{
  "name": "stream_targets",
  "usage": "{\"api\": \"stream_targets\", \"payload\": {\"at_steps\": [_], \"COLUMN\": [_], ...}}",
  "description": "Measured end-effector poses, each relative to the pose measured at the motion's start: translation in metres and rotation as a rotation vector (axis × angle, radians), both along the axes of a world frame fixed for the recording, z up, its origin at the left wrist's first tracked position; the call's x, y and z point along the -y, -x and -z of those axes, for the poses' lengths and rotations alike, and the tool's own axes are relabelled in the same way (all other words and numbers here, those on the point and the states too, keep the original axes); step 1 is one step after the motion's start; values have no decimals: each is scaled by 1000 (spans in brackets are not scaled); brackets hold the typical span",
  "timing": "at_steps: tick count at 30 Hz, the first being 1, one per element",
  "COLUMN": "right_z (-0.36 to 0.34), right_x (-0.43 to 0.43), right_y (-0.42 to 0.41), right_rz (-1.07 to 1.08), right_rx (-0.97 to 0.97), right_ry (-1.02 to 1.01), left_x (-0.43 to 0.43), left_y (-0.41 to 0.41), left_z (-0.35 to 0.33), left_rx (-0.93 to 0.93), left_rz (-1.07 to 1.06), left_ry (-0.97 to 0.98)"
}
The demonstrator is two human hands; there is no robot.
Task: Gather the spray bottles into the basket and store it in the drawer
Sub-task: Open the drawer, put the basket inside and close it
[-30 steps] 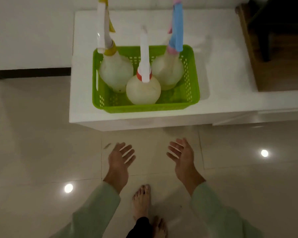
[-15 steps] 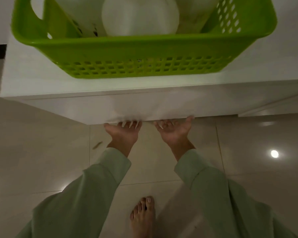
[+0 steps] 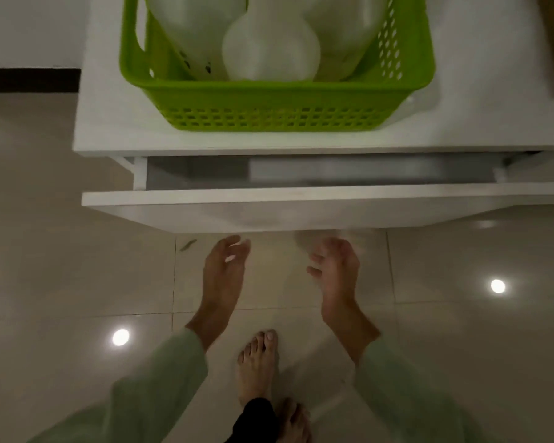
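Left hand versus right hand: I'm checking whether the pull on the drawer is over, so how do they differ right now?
The left hand shows its back, its fingers loosely curled; the right hand is blurred and turned more on edge. The left hand looks sharper than the right hand. Both are empty, apart from the partly open drawer, below its front panel.

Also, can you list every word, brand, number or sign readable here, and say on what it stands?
None can be read.
Spray bottles in the green basket: small dark marks on the left one, too blurred to read.
Drawer front and cabinet top: no text.
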State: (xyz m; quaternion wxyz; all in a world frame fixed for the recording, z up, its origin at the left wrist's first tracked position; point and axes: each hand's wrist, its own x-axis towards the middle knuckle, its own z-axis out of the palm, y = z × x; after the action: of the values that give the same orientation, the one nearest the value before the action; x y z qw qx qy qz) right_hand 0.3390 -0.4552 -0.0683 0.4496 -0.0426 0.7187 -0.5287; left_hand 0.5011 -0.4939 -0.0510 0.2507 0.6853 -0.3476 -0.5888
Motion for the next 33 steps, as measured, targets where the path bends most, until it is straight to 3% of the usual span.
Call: {"api": "stream_targets", "payload": {"at_steps": [2, 4, 5, 7, 9, 11, 19, 33], "right_z": [-42, -75, -90, -112, -121, -125, -134, -146], "right_x": [-26, -29, -24, -10, -2, 0, -32, -166], "right_y": [-3, 5, 10, 19, 23, 25, 11, -19], "right_rz": [-342, -594, -686, -907, -1078, -1113, -1081, -1146], "right_rx": [-697, -1127, -1253, -1387, -1411, -1417, -1388, -1308], "right_ry": [225, 354, 310, 79, -75, -99, -151, -244], "left_x": [-25, -30, -27, -18, -11, -9, -34, -149], "left_y": [-6, -6, -3, 3, 8, 9, 6, -28], "left_z": [-42, -76, -91, -114, -123, -126, -138, -141], "left_rx": [324, 497, 557, 664, 779, 859, 940, 975], "left_rz": [297, 459, 498, 601, 754, 842, 905, 999], "left_ry": [496, 864, 942, 885, 734, 677, 626, 539]}}
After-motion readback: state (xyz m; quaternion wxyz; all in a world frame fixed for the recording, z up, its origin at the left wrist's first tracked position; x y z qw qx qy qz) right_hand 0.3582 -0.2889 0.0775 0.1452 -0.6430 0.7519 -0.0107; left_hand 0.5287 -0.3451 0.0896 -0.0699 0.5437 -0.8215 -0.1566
